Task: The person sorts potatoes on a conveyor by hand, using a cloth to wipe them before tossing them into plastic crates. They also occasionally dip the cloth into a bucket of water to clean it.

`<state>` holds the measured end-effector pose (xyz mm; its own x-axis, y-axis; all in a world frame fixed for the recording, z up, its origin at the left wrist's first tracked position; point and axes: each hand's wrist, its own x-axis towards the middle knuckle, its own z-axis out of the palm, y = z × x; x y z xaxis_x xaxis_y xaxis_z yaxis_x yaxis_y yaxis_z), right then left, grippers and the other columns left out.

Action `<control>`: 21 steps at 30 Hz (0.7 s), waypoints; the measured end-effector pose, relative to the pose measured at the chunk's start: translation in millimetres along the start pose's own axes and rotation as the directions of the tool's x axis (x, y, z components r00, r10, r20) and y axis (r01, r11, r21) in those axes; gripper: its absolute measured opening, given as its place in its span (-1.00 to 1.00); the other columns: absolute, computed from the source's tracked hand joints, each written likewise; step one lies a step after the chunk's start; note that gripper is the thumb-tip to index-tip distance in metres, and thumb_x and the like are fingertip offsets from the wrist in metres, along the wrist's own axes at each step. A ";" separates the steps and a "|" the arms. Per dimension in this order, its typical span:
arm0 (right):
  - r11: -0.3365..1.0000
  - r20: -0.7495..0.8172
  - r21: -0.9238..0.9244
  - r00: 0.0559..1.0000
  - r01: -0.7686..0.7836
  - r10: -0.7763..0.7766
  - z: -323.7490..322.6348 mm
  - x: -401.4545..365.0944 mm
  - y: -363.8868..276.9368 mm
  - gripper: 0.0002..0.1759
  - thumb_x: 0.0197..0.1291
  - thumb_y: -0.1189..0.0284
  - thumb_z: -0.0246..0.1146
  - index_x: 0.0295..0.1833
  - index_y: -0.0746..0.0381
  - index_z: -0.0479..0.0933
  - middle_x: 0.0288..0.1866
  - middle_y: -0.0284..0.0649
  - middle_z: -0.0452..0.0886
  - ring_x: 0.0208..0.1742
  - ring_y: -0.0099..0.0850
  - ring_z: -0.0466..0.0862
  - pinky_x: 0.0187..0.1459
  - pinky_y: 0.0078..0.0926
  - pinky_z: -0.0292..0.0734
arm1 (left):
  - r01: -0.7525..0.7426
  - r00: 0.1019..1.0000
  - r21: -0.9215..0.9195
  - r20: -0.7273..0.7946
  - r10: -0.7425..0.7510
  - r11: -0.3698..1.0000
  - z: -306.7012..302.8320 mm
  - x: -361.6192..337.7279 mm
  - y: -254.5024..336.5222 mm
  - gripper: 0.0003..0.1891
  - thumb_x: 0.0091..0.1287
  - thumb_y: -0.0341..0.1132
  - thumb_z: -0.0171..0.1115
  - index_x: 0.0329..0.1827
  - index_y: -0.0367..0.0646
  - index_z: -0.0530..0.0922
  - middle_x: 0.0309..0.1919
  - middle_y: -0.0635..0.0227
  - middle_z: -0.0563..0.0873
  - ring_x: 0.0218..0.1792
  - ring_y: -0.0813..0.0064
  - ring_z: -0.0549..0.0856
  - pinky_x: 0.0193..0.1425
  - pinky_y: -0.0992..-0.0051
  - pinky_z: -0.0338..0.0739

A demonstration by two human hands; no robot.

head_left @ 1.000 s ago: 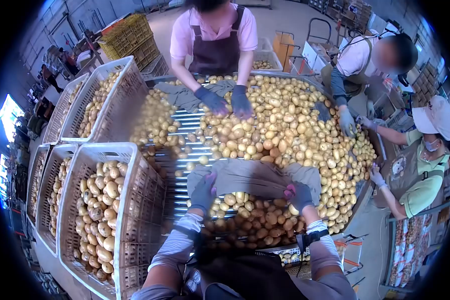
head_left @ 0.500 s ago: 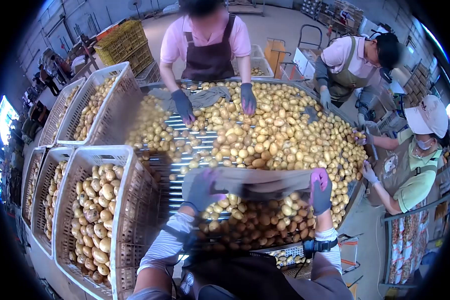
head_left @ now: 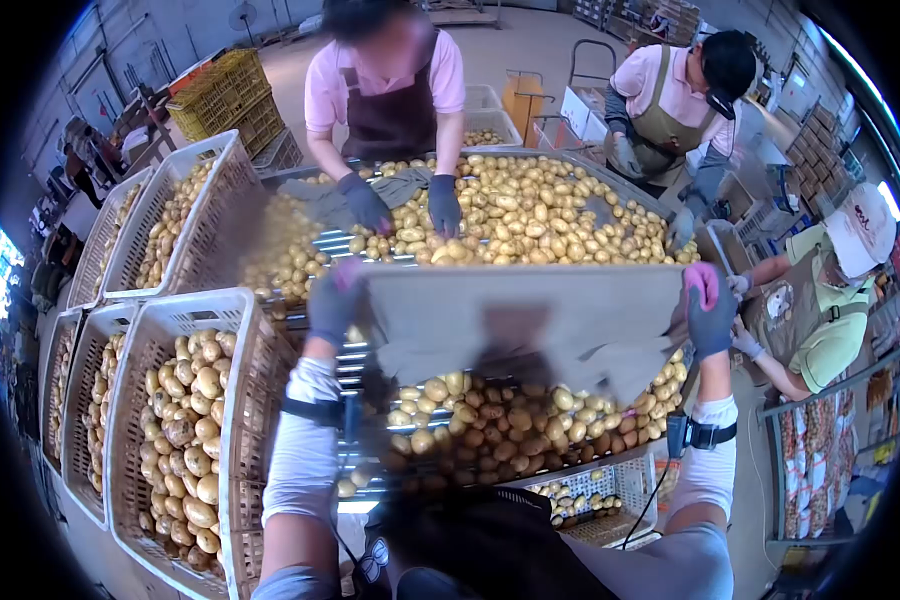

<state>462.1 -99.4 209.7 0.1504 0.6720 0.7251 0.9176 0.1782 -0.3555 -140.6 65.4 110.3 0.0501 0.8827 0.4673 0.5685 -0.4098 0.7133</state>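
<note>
A grey cloth (head_left: 610, 315) is stretched wide between my two gloved hands, above the potatoes (head_left: 515, 415) on the roller table. My left hand (head_left: 334, 305), slightly blurred, is closed on the cloth's left corner. At the other end, my right hand (head_left: 708, 312) pinches the right corner with pink-tipped fingers. The lower edge of the cloth hangs loose, and a dark shadow falls across its middle. Part of the potato pile is hidden behind it. Metal rollers (head_left: 350, 365) show below my left hand.
White crates (head_left: 255, 350) full of potatoes line the left side. Another crate (head_left: 630, 490) stands below the table's near edge. Across the table a co-worker's gloved hands (head_left: 445, 205) touch potatoes beside a second grey cloth (head_left: 320, 205). Two more co-workers stand at the right.
My hands have risen and moved apart, spreading the cloth wider and higher over the potatoes. The co-worker across has brought both hands closer together on the pile.
</note>
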 end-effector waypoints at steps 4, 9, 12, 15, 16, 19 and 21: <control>0.998 -0.202 -0.002 0.977 0.064 -0.063 -48.6 10.4 -65.8 -0.66 0.52 0.22 0.26 0.01 0.33 0.65 -0.15 -0.17 0.69 -0.11 -0.35 0.69 -0.01 -0.37 0.57 | 0.070 0.963 -0.180 -0.244 -0.114 0.981 -100.2 15.4 124.6 -0.78 0.45 -0.43 0.31 0.07 -0.32 0.76 -0.04 0.26 0.86 -0.08 0.42 0.83 0.06 0.46 0.69; 0.783 0.575 0.323 0.767 -0.531 0.283 -116.4 -84.0 -73.3 -0.64 0.46 0.15 0.30 0.01 0.26 0.68 -0.25 -0.33 0.73 -0.34 -0.61 0.64 -0.33 -0.59 0.50 | 0.186 0.967 -0.074 0.190 -0.170 0.980 -160.0 -102.0 129.0 -0.75 0.35 -0.50 0.39 0.07 -0.27 0.79 -0.18 0.29 0.89 -0.19 0.49 0.82 -0.06 0.44 0.72; 0.825 0.815 -0.037 0.461 -0.563 0.351 -84.0 -178.1 -45.0 -0.76 0.45 0.33 0.30 0.00 0.21 0.80 -0.23 -0.24 0.84 -0.25 -0.45 0.77 -0.20 -0.43 0.66 | 0.619 0.610 0.025 0.614 -0.501 0.785 -138.3 -193.5 90.9 -0.65 0.37 -0.33 0.50 0.18 -0.26 0.75 0.00 0.18 0.88 0.00 0.49 0.83 0.10 0.42 0.73; 0.940 0.846 -0.168 0.447 -0.296 0.291 -37.6 -246.6 -39.6 -0.70 0.39 0.15 0.33 0.06 0.06 0.79 -0.07 -0.04 0.82 -0.04 0.04 0.78 0.02 -0.11 0.69 | 0.301 0.228 0.481 0.802 -0.552 0.823 -102.3 -234.1 66.8 -0.40 0.39 -0.03 0.53 0.42 -0.08 0.62 0.23 0.18 0.80 0.14 0.29 0.82 0.26 0.30 0.69; 0.930 0.786 -0.189 0.520 -0.315 0.336 -10.8 -266.0 -43.9 -0.70 0.44 0.17 0.27 0.08 0.07 0.78 -0.08 -0.03 0.81 -0.03 0.04 0.77 0.02 -0.10 0.69 | 0.305 0.408 0.345 0.795 -0.449 0.888 -84.9 -247.2 59.6 -0.38 0.41 0.03 0.49 0.47 -0.01 0.58 0.26 0.19 0.78 0.15 0.20 0.81 0.29 0.26 0.67; 0.926 0.736 0.002 0.628 -0.377 0.254 61.2 -307.2 -65.0 -0.38 0.50 0.12 0.23 0.50 0.27 0.49 0.48 0.05 0.55 0.53 0.04 0.49 0.57 -0.06 0.34 | 0.159 0.674 0.207 0.691 -0.260 0.965 -12.4 -262.7 45.1 -0.33 0.43 0.18 0.37 0.53 0.11 0.53 0.44 0.19 0.65 0.44 -0.04 0.61 0.46 0.13 0.52; 0.986 0.671 -0.157 0.726 -0.058 0.149 105.5 -340.8 -82.6 -0.21 0.43 0.13 0.30 0.61 0.32 0.32 0.55 0.13 0.44 0.64 0.16 0.31 0.68 0.07 0.13 | -0.001 0.756 0.146 0.647 -0.095 0.989 37.9 -274.0 27.0 -0.32 0.41 0.22 0.36 0.53 0.15 0.53 0.47 0.20 0.62 0.51 -0.12 0.52 0.51 0.01 0.46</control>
<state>296.2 -267.3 -70.2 -0.0012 0.9970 0.0777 0.9537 0.0245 -0.2999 -107.9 -178.9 -18.2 0.5150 0.8556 -0.0524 0.6825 -0.3723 0.6290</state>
